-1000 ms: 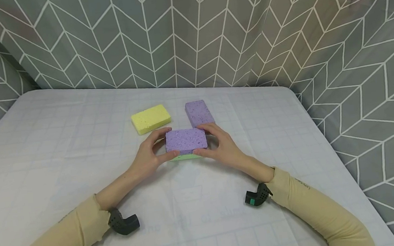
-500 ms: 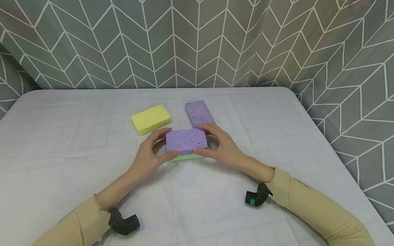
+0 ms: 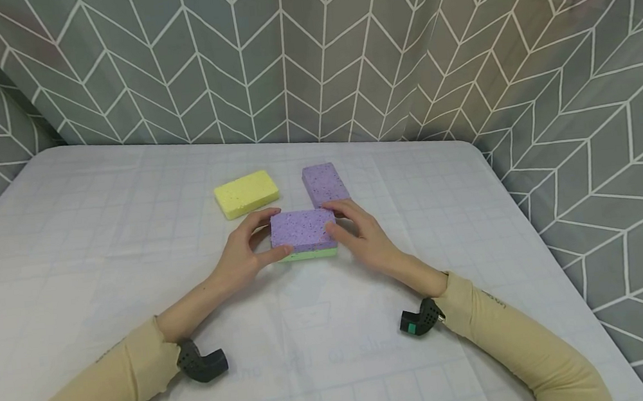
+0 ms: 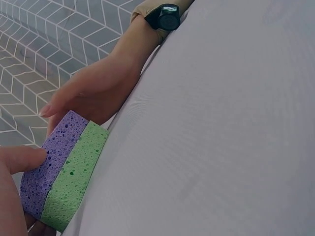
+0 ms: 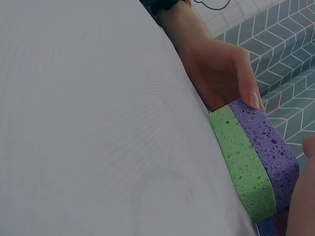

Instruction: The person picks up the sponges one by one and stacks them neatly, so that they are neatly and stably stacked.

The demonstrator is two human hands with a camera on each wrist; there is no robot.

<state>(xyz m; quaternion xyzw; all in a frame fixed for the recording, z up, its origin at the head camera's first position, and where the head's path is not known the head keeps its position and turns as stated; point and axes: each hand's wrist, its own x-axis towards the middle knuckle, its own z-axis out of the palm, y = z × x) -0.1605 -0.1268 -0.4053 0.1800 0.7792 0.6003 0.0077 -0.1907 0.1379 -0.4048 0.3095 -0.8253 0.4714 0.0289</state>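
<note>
A purple sponge lies flat on top of a green sponge, their edges nearly lined up, at the middle of the table. My left hand holds the purple sponge at its left end, thumb on the front edge and fingers behind. At the other end is my right hand, its thumb lifted off the front edge and its fingers by the back right corner. In the left wrist view that raised thumb stands apart from the purple sponge.
Behind the stack, a yellow sponge rests to the left. A second purple sponge lies just beyond the right fingers. A white cloth covers the table, and a grey patterned curtain hangs behind it.
My right thumb has come off the front edge of the purple sponge and moved up and right, showing more of the green sponge. The left hand and the sponges stay put.
</note>
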